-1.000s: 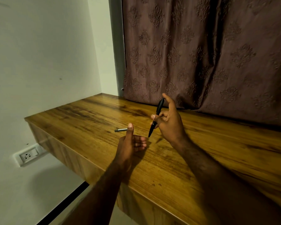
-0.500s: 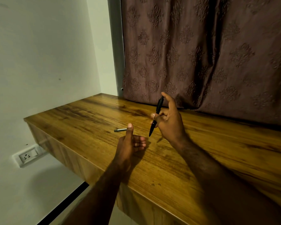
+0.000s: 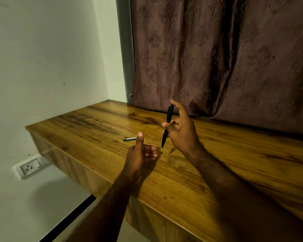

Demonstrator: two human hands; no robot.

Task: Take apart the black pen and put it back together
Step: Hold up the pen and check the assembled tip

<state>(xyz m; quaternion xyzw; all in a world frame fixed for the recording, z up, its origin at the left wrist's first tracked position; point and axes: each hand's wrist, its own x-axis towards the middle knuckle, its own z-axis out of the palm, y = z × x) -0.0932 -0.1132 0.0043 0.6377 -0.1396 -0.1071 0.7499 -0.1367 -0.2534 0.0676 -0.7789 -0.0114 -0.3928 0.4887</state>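
Observation:
My right hand point(image 3: 181, 131) holds the black pen point(image 3: 167, 124) nearly upright above the wooden table point(image 3: 234, 163), tip pointing down, index finger resting on the pen's top end. My left hand point(image 3: 141, 154) hovers just left of the pen tip, thumb raised and fingers curled; I see nothing in it. A short grey stick-like piece point(image 3: 129, 139) lies flat on the table behind my left thumb, which hides its right end.
A dark patterned curtain point(image 3: 226, 58) hangs along the table's back edge. The white wall point(image 3: 42, 67) stands to the left, with a power socket point(image 3: 29, 167) below the tabletop. The table's front edge point(image 3: 112, 182) runs diagonally under my left forearm.
The pen's lower end has swung slightly, so it stands a little more upright in my right hand. My left hand has stayed in place.

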